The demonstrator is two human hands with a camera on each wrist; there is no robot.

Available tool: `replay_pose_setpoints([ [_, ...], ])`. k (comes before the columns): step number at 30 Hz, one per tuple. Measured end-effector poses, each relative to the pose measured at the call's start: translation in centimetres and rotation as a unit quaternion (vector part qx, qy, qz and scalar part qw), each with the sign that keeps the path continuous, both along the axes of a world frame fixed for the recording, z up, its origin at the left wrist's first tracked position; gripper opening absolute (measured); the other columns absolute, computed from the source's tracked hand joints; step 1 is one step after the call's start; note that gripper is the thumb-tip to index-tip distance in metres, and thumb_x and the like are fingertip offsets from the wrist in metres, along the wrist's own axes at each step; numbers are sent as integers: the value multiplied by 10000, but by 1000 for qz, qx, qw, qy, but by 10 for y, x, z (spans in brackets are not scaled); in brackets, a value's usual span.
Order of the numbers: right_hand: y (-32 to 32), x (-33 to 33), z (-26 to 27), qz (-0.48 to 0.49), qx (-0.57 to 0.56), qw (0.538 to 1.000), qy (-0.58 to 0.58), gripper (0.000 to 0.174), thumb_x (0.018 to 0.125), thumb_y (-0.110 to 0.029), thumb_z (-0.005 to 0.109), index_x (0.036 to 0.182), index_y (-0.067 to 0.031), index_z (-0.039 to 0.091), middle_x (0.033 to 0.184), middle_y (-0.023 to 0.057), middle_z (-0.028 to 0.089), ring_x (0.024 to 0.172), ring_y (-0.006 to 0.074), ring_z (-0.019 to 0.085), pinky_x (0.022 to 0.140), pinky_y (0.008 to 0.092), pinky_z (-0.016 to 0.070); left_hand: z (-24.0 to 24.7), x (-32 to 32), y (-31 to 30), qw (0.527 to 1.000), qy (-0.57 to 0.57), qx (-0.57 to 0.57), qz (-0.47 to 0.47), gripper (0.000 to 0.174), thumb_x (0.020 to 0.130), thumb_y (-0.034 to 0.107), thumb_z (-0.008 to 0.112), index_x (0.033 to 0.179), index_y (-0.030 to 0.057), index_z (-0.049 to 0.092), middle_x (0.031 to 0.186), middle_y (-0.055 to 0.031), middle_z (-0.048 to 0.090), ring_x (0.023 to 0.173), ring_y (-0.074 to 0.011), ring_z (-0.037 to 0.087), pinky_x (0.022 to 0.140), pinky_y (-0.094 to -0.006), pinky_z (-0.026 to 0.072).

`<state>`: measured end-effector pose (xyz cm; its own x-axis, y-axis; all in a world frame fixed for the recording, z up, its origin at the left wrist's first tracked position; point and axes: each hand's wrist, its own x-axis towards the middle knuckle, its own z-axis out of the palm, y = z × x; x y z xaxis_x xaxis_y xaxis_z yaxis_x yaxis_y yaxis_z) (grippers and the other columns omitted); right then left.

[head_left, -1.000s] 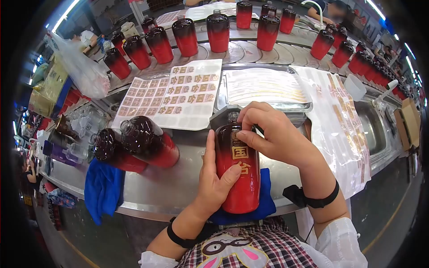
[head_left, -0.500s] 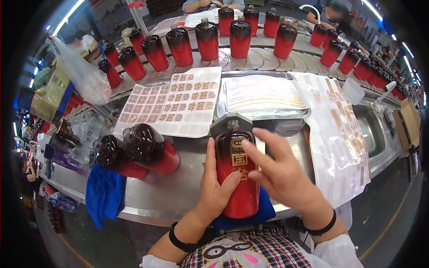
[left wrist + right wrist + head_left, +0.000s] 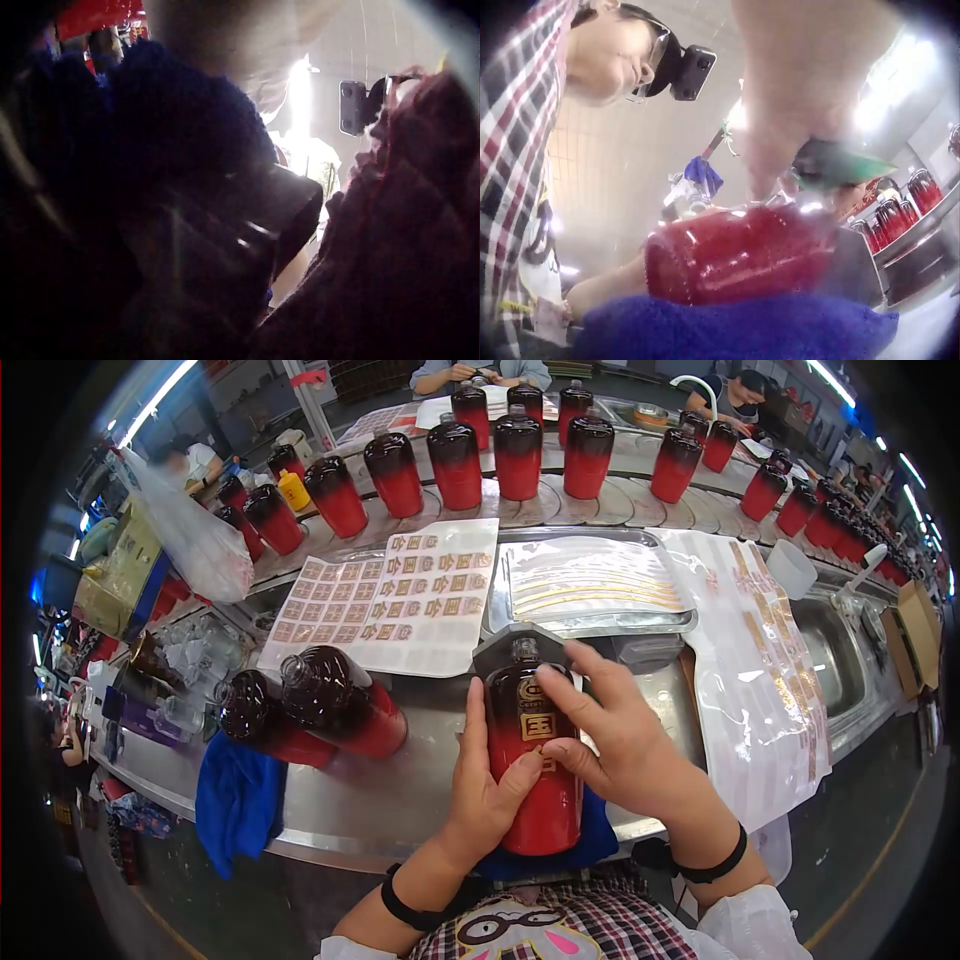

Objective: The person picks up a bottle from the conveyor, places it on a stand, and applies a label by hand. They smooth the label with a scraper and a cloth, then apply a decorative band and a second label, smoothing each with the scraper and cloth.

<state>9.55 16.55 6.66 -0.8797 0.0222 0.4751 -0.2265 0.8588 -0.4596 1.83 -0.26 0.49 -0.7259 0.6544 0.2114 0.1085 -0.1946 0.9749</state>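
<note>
A red bottle (image 3: 545,815) with a dark shoulder lies on a blue cloth (image 3: 600,838), its clear neck at a grey rest (image 3: 492,656). Gold characters (image 3: 537,726) and a gold emblem run down its front. My left hand (image 3: 480,805) holds the bottle from the left, thumb across the front and fingers along the side. Over the upper right of the bottle is my right hand (image 3: 640,755), fingers spread, with index fingertip at the emblem and thumb at the lower character. The right wrist view shows the bottle's red side (image 3: 735,259); the left wrist view is mostly dark.
Two more bottles (image 3: 345,705) lean at the left beside another blue cloth (image 3: 238,790). Behind are a sheet of gold stickers (image 3: 430,640) and a metal tray (image 3: 600,625) of strips. A plastic sheet (image 3: 750,730) lies right. Bottles (image 3: 515,465) line the conveyor.
My right hand has gone from pinching near the bottle's neck to spread fingers at its front. The emblem now shows. Bottles on the conveyor have shifted; the left hand keeps its hold.
</note>
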Motion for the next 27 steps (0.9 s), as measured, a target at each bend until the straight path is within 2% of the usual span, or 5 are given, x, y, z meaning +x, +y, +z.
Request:
replay_pose_setpoints([
  [7,20,-8,60,-43,-75,994,-72,256,832,-106,694,1011,-25,529,743,198,641,741,397,660,672,483,515,1,1,2,999,-30,12,-6,882,945,233,616,1545,-35,27,1399,-199,432,1229,-239,519,1036,-353,422],
  [14,40,-61,49,61,23,995,-81,221,831,-163,711,965,-34,592,798,186,653,766,370,659,664,405,516,0,-1,-1,999,-10,-28,-18,848,947,174,562,1553,21,-11,1404,-213,426,1219,-273,542,1026,-397,454],
  [21,28,-30,19,-68,-290,953,-49,265,866,-172,676,1059,-5,603,886,95,661,820,149,619,760,301,507,10,6,2,998,-56,42,-5,875,957,336,601,1536,-56,76,1406,-233,425,1300,-306,450,1080,-391,374],
  [24,24,-23,11,-95,-380,918,-68,324,848,-201,678,1064,22,584,932,120,662,858,161,624,780,313,511,30,-14,-15,911,397,-83,76,895,958,537,527,1524,-65,181,1436,-251,421,1373,-390,338,1139,-450,267],
  [27,20,-27,-3,-68,-433,896,-65,306,856,-194,680,1060,13,583,930,102,660,857,148,617,775,308,511,38,-20,-12,882,449,-136,41,866,949,655,409,1477,-31,365,1313,-217,569,1405,-420,264,1152,-553,138],
])
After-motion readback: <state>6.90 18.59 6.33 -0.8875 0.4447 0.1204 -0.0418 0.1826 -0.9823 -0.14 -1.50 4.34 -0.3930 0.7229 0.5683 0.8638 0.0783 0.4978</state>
